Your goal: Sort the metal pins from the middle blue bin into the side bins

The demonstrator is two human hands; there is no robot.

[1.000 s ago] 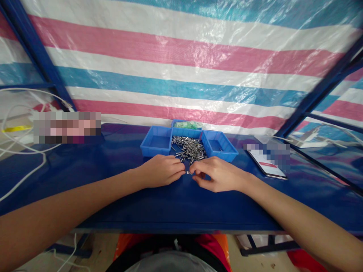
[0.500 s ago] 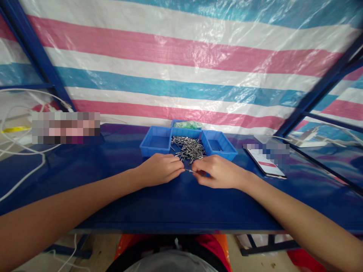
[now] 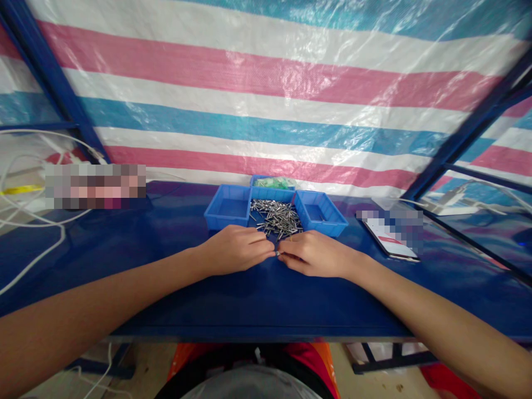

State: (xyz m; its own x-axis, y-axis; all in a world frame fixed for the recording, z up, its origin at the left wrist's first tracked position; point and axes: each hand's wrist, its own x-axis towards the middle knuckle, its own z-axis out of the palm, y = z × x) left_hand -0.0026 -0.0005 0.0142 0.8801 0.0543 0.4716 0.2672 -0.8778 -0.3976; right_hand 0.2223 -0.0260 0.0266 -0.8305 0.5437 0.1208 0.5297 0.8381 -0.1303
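Note:
My left hand (image 3: 239, 249) and my right hand (image 3: 313, 253) meet over the blue table, their fingertips almost touching. Between them both pinch one small metal pop rivet (image 3: 277, 253); only a short bit of it shows, and the fingers cover the rest. Just beyond my fingertips lies a loose pile of similar silvery rivets (image 3: 279, 217), spilling forward from the middle blue bin.
Blue plastic bins stand left (image 3: 229, 206) and right (image 3: 321, 213) of the pile. Behind is a bin with green-and-white contents (image 3: 274, 182). A phone (image 3: 388, 238) lies at the right, white cables (image 3: 62, 238) at the left. Striped sheeting (image 3: 266, 100) hangs behind the table (image 3: 266, 310).
My hands have drawn closer together. The rivet, seen lengthwise between them before, is now mostly covered by my fingers. The pile and bins look the same.

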